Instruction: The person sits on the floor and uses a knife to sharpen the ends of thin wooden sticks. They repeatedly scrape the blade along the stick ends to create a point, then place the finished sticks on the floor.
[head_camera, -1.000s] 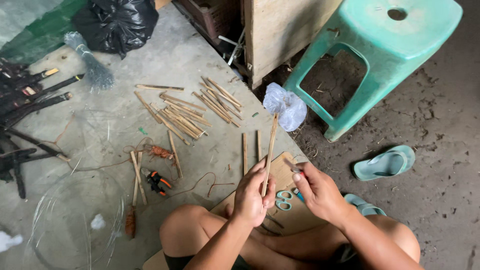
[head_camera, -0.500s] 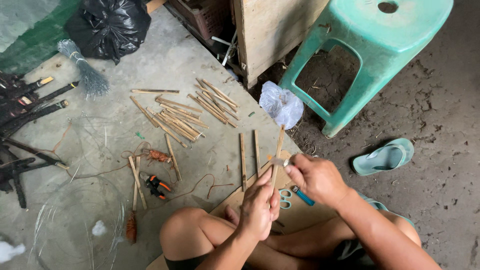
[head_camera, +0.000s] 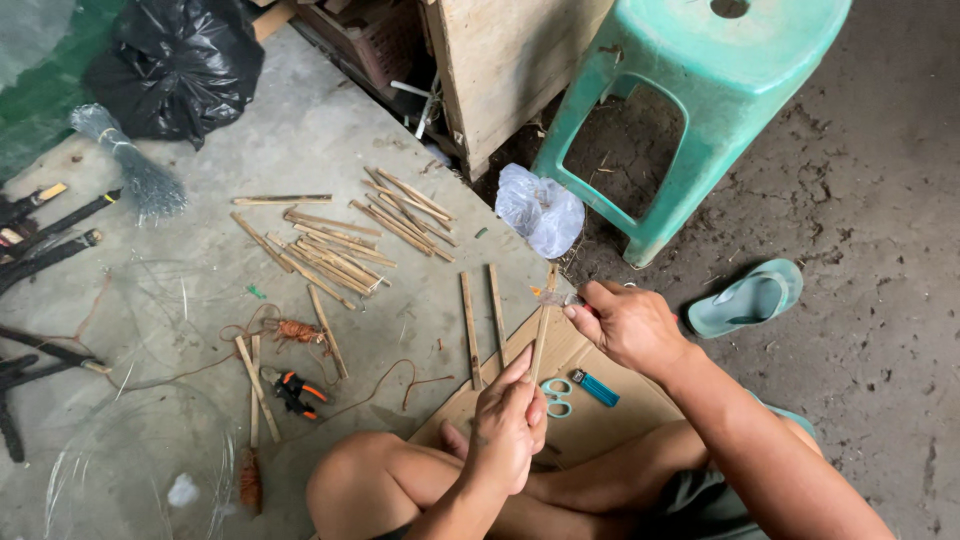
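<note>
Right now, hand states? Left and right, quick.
Left hand: closed around the lower end of a thin bamboo stick.
Right hand: closed, pinching a small blade-like tool against the stick's upper part.

The stool (head_camera: 700, 90) and the sandal (head_camera: 745, 298) are pale sea-green, the lighter (head_camera: 597, 388) bright blue, and the scissors (head_camera: 556, 396) have light green-white handles. The bamboo sticks (head_camera: 340, 250) are tan on a grey concrete floor (head_camera: 300, 140), beside brown cardboard (head_camera: 570, 350). The bag (head_camera: 175, 65) is glossy black, the pliers (head_camera: 292, 388) black with orange grips.
</note>
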